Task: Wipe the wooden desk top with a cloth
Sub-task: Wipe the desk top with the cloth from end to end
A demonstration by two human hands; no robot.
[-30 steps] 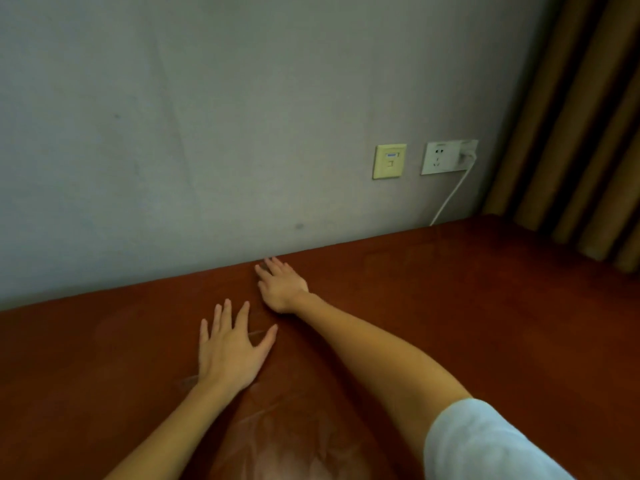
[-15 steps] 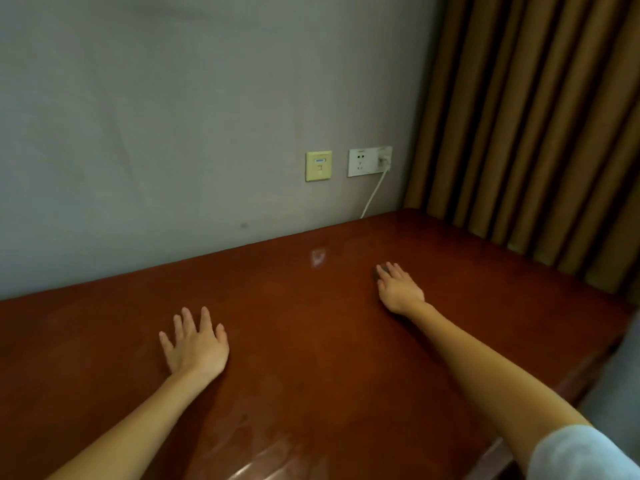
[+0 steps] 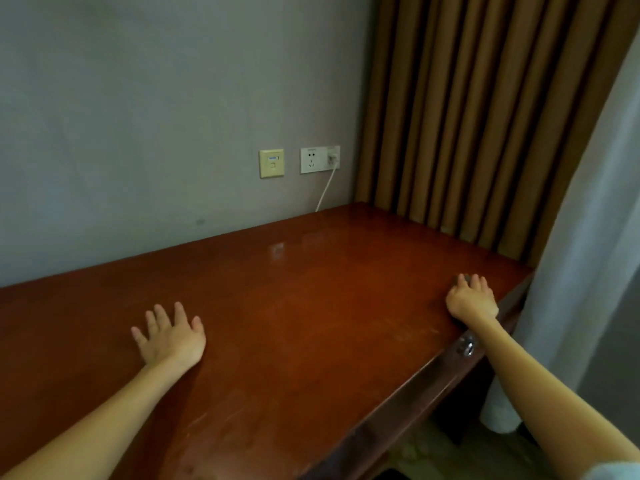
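Head view: the wooden desk top, glossy and red-brown, fills the lower part of the scene. Its long axis runs along the wall from the person's left toward the curtains at their right, and its front edge slants away to the right. On the desk's front face, below that edge and near the right end, sits a small metal knob. The left hand lies palm down on the desk top, left of its middle, with fingers spread and straight, gripping nothing. The right hand rests palm down at the desk top's right end, just inside the front edge. Its fingers are laid forward and flat, pointing to the far corner, and whether a cloth lies beneath the palm cannot be told. The two hands are well apart. Beyond the desk top's far long edge rises a grey wall. Above the far right corner it carries a yellowish wall plate and, just beside it, a white socket with a plug. A white cable drops from the plug to the desk's back edge. Brown curtains hang behind the desk's right end, and a pale sheer curtain hangs just past its near right corner.
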